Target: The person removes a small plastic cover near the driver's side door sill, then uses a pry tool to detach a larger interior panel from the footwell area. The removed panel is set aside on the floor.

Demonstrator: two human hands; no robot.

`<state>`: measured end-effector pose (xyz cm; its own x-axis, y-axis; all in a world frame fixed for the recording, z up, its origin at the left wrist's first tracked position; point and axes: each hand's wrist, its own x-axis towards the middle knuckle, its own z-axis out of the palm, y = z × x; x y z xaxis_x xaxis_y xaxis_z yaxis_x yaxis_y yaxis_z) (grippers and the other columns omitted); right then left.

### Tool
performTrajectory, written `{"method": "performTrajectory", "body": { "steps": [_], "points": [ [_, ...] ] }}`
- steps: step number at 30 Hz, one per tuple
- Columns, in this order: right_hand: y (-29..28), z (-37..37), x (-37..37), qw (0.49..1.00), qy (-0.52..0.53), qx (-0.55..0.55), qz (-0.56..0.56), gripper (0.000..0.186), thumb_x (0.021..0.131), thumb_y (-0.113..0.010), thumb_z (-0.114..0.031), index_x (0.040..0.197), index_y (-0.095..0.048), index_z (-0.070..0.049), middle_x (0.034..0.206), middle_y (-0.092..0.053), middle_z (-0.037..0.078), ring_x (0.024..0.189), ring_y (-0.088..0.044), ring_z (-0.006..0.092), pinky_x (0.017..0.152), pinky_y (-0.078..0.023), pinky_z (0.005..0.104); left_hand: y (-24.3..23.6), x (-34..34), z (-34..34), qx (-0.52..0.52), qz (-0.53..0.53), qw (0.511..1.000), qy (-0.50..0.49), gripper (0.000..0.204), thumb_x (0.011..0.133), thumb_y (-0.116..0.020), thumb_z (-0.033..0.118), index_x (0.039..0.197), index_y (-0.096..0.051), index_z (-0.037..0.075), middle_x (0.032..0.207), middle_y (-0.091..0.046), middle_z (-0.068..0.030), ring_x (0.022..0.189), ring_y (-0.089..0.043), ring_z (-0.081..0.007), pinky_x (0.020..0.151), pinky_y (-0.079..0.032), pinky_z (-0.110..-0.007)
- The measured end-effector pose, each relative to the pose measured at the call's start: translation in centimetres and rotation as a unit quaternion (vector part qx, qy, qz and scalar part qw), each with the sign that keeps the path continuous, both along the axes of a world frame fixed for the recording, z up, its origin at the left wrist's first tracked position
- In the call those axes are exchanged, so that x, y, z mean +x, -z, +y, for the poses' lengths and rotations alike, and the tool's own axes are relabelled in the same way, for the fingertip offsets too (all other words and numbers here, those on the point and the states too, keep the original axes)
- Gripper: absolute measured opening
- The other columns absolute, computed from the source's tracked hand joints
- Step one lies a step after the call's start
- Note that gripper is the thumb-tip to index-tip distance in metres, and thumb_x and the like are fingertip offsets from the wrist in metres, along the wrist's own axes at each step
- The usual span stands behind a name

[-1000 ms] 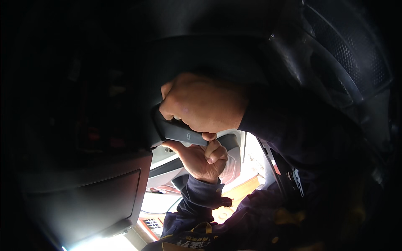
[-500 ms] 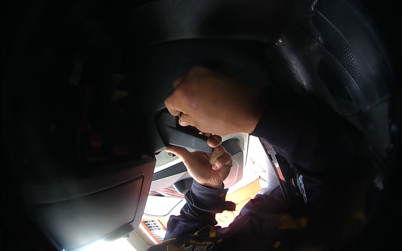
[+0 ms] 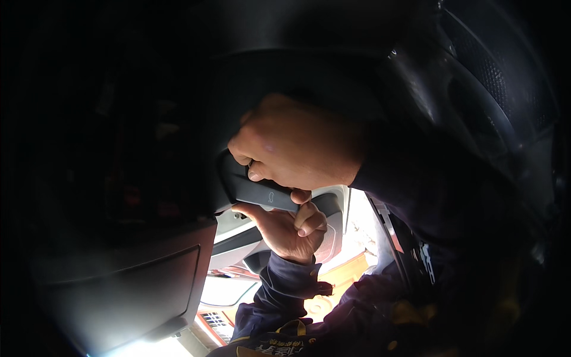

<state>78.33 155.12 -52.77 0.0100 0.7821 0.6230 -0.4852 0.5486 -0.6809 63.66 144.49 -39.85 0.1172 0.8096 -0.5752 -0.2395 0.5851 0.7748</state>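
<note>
In the head view, a dark grey lever (image 3: 262, 193) with a pale outline symbol lies just off centre toward eight o'clock. At six o'clock the left hand (image 3: 285, 234), palm showing, has hold of it, thumb at one end and fingers curled round the other. At twelve o'clock the right hand (image 3: 303, 143) bends over its upper side, fingers curled; whether they grip it cannot be told. A flat panel (image 3: 128, 285) sits at eight o'clock.
</note>
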Motion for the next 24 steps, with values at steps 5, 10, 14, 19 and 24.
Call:
{"method": "performTrajectory", "body": {
  "steps": [5,10,14,19,24],
  "points": [
    [0.0,-0.2,0.1,1.000,0.010,0.006,0.011,0.019,0.091,-0.082,-0.011,0.081,-0.071,0.000,0.072,-0.074,0.015,0.068,-0.077,0.0282,0.057,-0.059,0.0390,0.0,0.0,0.0,-0.003,-0.008,1.000,-0.002,0.095,0.088,-0.061,0.091,0.140,-0.062,0.011,0.120,-0.077,-0.0202,0.049,-0.028,-0.0086,0.042,-0.030,-0.018],
    [-0.2,-0.4,0.6,0.999,-0.022,-0.005,0.046,0.022,0.093,-0.081,-0.010,0.078,-0.069,0.001,0.067,-0.071,0.015,0.061,-0.075,0.0261,0.049,-0.055,0.0374,0.1,0.0,0.3,0.001,-0.013,1.000,0.022,0.094,0.089,-0.061,0.090,0.142,-0.062,0.012,0.122,-0.077,-0.0214,0.049,-0.030,-0.0094,0.043,-0.034,-0.017],
    [0.2,-0.5,2.0,0.995,-0.088,0.000,0.046,0.026,0.092,-0.081,-0.008,0.074,-0.066,0.002,0.065,-0.070,0.015,0.058,-0.074,0.0247,0.046,-0.055,0.0353,0.3,-0.2,0.3,-0.002,-0.023,0.999,0.028,0.095,0.088,-0.062,0.089,0.145,-0.060,0.013,0.125,-0.076,-0.0225,0.049,-0.031,-0.0102,0.044,-0.037,-0.017],
    [0.8,-0.4,3.5,0.997,-0.068,0.032,-0.001,0.028,0.090,-0.080,-0.006,0.068,-0.064,0.002,0.065,-0.071,0.016,0.059,-0.075,0.0248,0.048,-0.059,0.0341,0.1,-0.8,0.4,-0.003,-0.017,1.000,0.018,0.096,0.088,-0.063,0.089,0.147,-0.057,0.013,0.126,-0.077,-0.0224,0.048,-0.032,-0.0105,0.046,-0.039,-0.018],
    [-0.3,-1.0,3.1,0.999,0.021,0.017,-0.030,0.025,0.088,-0.079,-0.004,0.067,-0.067,0.001,0.064,-0.072,0.016,0.059,-0.076,0.0255,0.047,-0.059,0.0351,0.0,-1.2,0.3,-0.003,-0.014,0.999,0.032,0.098,0.088,-0.062,0.090,0.147,-0.057,0.012,0.124,-0.077,-0.0213,0.048,-0.031,-0.0107,0.046,-0.039,-0.018]
  ]
}}
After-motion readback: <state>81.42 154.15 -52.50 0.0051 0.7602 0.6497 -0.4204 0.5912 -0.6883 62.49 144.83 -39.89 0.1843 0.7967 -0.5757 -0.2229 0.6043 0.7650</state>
